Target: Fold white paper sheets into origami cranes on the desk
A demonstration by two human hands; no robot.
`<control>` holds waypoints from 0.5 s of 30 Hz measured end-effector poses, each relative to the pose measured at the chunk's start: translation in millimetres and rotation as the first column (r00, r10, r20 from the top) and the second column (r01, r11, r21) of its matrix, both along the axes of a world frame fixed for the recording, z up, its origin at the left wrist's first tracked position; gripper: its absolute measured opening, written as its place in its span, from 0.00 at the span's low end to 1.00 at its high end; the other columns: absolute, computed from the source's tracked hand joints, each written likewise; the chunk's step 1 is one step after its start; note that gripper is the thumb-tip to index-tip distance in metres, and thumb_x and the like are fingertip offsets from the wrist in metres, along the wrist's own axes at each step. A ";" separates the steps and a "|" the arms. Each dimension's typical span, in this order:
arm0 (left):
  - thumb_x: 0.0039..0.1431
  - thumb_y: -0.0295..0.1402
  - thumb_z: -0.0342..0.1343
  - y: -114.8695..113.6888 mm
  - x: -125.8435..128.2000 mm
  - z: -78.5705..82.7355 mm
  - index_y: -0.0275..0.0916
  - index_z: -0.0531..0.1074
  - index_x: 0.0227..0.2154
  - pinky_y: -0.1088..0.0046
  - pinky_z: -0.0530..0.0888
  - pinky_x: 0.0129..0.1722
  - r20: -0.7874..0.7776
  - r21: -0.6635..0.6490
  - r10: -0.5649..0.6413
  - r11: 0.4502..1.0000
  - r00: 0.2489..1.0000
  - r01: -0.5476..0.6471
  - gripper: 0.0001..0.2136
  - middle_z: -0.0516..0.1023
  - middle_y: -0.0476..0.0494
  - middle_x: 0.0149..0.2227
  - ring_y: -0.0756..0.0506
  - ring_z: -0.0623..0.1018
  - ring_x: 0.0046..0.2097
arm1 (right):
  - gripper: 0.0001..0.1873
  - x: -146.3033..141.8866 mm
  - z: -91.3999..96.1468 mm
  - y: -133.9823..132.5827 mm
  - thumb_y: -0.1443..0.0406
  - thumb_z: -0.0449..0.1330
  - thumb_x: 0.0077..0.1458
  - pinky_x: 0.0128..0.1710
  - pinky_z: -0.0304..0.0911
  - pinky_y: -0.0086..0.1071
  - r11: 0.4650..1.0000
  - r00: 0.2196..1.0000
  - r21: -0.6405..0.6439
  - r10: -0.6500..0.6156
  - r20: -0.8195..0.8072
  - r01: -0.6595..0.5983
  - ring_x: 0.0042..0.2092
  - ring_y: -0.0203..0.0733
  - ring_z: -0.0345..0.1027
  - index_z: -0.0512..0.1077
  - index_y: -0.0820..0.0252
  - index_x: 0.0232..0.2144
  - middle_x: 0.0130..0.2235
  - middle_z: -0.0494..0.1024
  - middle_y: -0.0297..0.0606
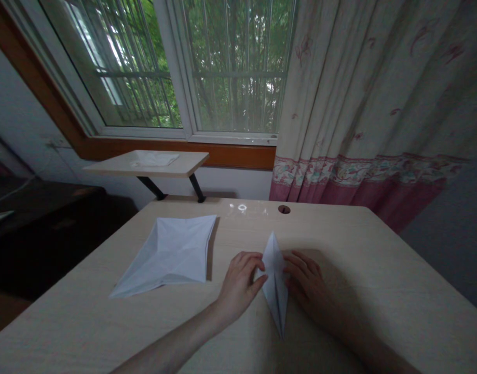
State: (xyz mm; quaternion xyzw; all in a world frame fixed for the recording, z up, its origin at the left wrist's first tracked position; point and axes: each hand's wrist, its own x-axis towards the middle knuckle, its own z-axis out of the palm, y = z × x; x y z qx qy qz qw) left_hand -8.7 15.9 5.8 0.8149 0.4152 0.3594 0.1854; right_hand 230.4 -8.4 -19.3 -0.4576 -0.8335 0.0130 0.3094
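Observation:
A narrow, pointed piece of folded white paper (274, 285) stands on its long folds on the desk, just right of centre. My left hand (240, 283) holds its left side with the thumb and fingertips. My right hand (304, 275), darker in shadow, presses its fingertips against the right side. A second white paper (168, 257), creased into a broad kite-like shape, lies flat on the desk to the left of my left hand, not touching it.
The light wood desk (86, 317) has a round cable hole (284, 209) near its far edge. Behind it stands a small shelf (145, 163) with a folded white sheet (152, 159). Dark furniture (39, 234) sits left; a patterned curtain (363, 104) hangs right, beside a window (184, 67).

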 end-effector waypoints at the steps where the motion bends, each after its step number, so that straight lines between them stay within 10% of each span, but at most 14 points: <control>1: 0.56 0.26 0.64 -0.3 -0.1 -0.9 0.42 0.69 0.38 0.55 0.70 0.53 -0.006 0.008 0.007 1.000 1.000 -0.006 0.10 0.77 0.44 0.47 0.39 0.74 0.51 | 0.15 -0.2 -0.5 -0.2 0.70 0.54 0.62 0.59 0.59 0.53 1.000 1.000 -0.020 -0.001 -0.029 0.000 0.62 0.51 0.59 0.69 0.52 0.49 0.56 0.73 0.41; 15: 0.54 0.26 0.61 -2.7 2.8 3.8 0.43 0.65 0.48 0.46 0.61 0.61 -0.102 0.019 -0.015 1.000 0.995 0.017 0.19 0.78 0.46 0.42 0.39 0.76 0.48 | 0.23 -1.9 -5.4 -2.3 0.72 0.53 0.56 0.53 0.65 0.52 0.994 0.979 -0.102 -0.060 -0.195 0.041 0.54 0.52 0.65 0.63 0.51 0.53 0.50 0.72 0.43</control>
